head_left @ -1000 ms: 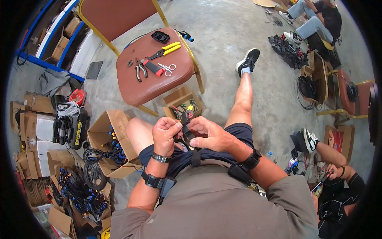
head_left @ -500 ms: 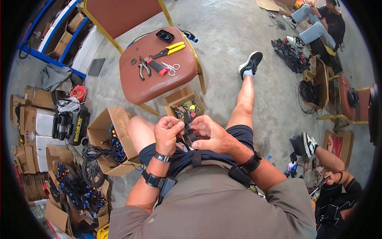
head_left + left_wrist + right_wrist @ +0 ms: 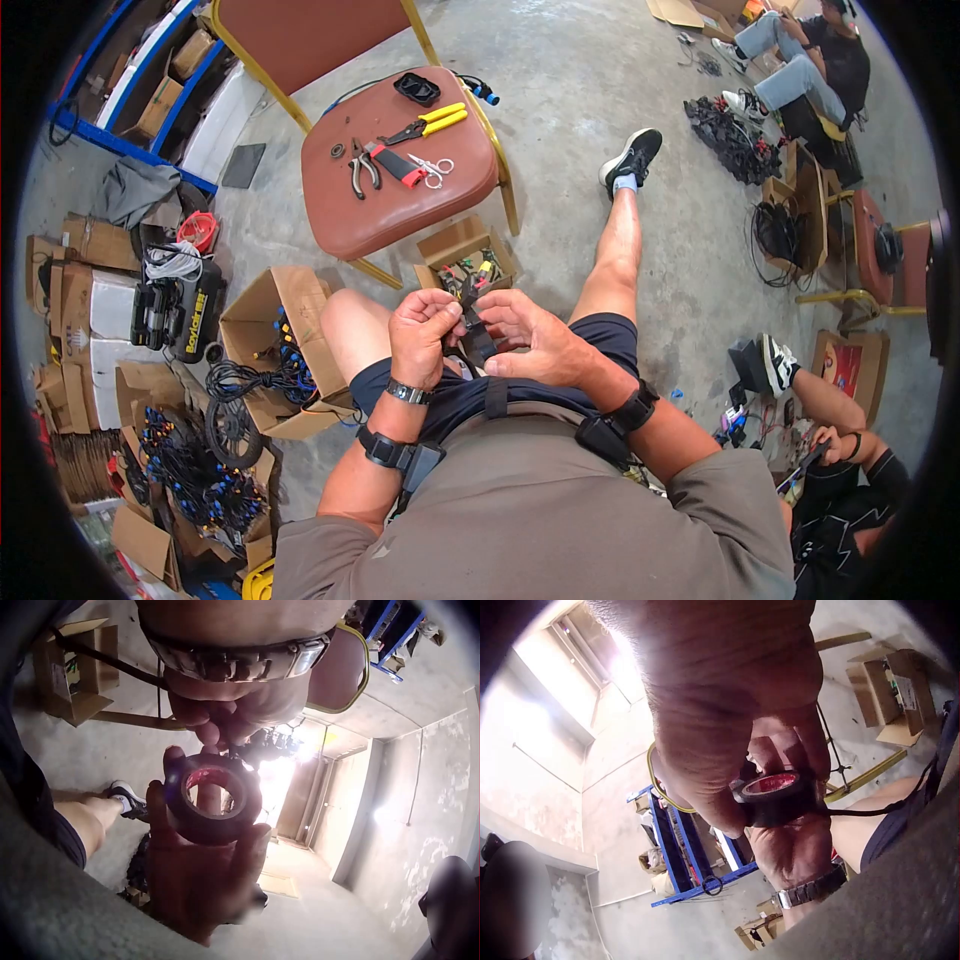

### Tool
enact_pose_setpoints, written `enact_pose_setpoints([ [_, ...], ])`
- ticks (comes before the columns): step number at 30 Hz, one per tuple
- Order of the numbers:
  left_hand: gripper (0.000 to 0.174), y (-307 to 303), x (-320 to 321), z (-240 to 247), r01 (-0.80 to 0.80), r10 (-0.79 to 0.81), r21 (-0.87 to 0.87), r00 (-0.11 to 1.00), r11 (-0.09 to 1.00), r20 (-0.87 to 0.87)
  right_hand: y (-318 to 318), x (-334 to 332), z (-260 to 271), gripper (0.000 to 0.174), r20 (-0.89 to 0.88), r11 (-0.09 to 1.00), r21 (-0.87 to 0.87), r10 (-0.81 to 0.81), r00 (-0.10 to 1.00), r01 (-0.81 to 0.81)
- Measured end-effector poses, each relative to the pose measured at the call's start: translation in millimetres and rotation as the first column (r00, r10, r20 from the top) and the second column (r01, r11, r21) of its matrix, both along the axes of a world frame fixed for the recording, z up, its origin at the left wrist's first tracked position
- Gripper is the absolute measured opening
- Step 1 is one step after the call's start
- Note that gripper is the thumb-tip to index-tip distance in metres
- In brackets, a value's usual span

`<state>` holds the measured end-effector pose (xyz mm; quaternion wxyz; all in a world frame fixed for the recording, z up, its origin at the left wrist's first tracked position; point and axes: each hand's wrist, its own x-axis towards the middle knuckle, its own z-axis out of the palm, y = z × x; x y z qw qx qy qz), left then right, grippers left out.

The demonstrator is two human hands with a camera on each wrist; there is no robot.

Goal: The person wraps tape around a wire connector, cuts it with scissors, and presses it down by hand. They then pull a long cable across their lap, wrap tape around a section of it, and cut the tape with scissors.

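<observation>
My right hand (image 3: pixel 535 342) holds a roll of black electrical tape (image 3: pixel 217 829) with a red inner core, thumb on one side and fingers on the other. In the right wrist view the black tape roll (image 3: pixel 772 811) sits close to the palm side of the left hand (image 3: pixel 795 844). Thumb and fingers of my left hand (image 3: pixel 417 335) pinch a thin dark piece just left of the roll, mostly hidden by the fingertips. A black cable (image 3: pixel 881 811) runs from the hands toward my lap. Dark wiring (image 3: pixel 468 290) shows beyond the fingertips.
Ahead, a brown chair (image 3: pixel 350 225) bears pliers (image 3: pixel 362 172), yellow-handled pliers (image 3: pixel 435 122), scissors (image 3: pixel 433 172) and a red-black tool (image 3: pixel 397 166). A small parts box (image 3: pixel 440 243) stands below it. Cartons of cables (image 3: pixel 300 290) lie left. Another person's arm (image 3: pixel 840 400) is at right.
The head view has shifted slightly, so the chair appears farther right. My right thumb and the tape roll have turned a little; the left hand keeps its pinch.
</observation>
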<state>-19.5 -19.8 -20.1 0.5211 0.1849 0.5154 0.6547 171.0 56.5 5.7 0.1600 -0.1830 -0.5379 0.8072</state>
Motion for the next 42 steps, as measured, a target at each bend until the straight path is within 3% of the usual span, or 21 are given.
enact_pose_setpoints([
  [6, 0.01, -0.8, -2.2, 1.8, -0.008, 0.008, 0.0, 0.999, 1.0, 0.051, -2.5, -5.3, -9.8, 0.061, -0.164, 0.995, -0.096, -0.004, 0.986, -0.012],
  [9, 0.011, -1.4, -3.6, -0.4, -0.02, 0.019, 0.015, 0.998, 1.0, 0.063, -2.0, -4.3, -7.8, 0.059, -0.111, 0.989, -0.137, 0.041, 0.993, -0.056],
  [13, 0.012, -2.2, -5.6, -1.5, -0.034, 0.033, 0.019, 0.998, 0.999, 0.053, -0.8, -2.4, -8.0, 0.06, -0.062, 0.997, -0.05, 0.06, 0.996, -0.064],
  [18, 0.013, -2.3, -6.6, -0.3, -0.031, 0.031, 0.005, 0.999, 1.0, 0.029, 0.0, -1.2, -6.3, 0.065, -0.145, 0.979, -0.188, 0.053, 0.988, -0.08],
  [24, 0.015, -3.1, -8.3, -1.1, -0.003, 0.003, 0.005, 0.999, 1.0, 0.033, -0.6, 0.7, -9.8, 0.067, -0.173, 0.978, -0.206, 0.003, 0.985, -0.039],
  [29, 0.02, -4.6, -6.0, 10.8, 0.043, -0.045, 0.044, 0.998, 0.998, 0.037, 2.6, 3.7, -12.7, 0.068, -0.147, 0.981, -0.189, 0.013, 0.989, -0.041],
  [31, 0.021, -5.5, -3.1, 18.6, 0.059, -0.059, 0.016, 0.998, 0.998, -0.039, 3.4, 2.9, -14.8, 0.068, -0.126, 0.984, -0.169, 0.027, 0.992, -0.048],
  [33, 0.02, -6.7, -2.4, 21.7, 0.069, -0.066, 0.032, 0.995, 0.997, -0.076, 2.6, 0.5, -19.9, 0.069, -0.095, 0.996, -0.073, 0.049, 0.994, -0.056],
  [37, 0.016, -9.8, -4.7, 29.7, 0.103, -0.092, 0.086, 0.989, 0.991, -0.119, 8.2, 3.2, -16.0, 0.073, -0.177, 0.996, -0.082, -0.038, 0.983, 0.024],
  [41, 0.015, -11.4, -6.8, 27.4, 0.17, -0.155, 0.067, 0.971, 0.983, -0.18, 17.9, 7.2, -9.5, 0.057, -0.244, 0.994, -0.056, -0.11, 0.964, 0.099],
  [42, 0.015, -11.1, -7.1, 27.1, 0.166, -0.155, 0.055, 0.974, 0.985, -0.168, 17.0, 5.9, -7.6, 0.041, -0.259, 0.986, -0.092, -0.158, 0.953, 0.139],
])
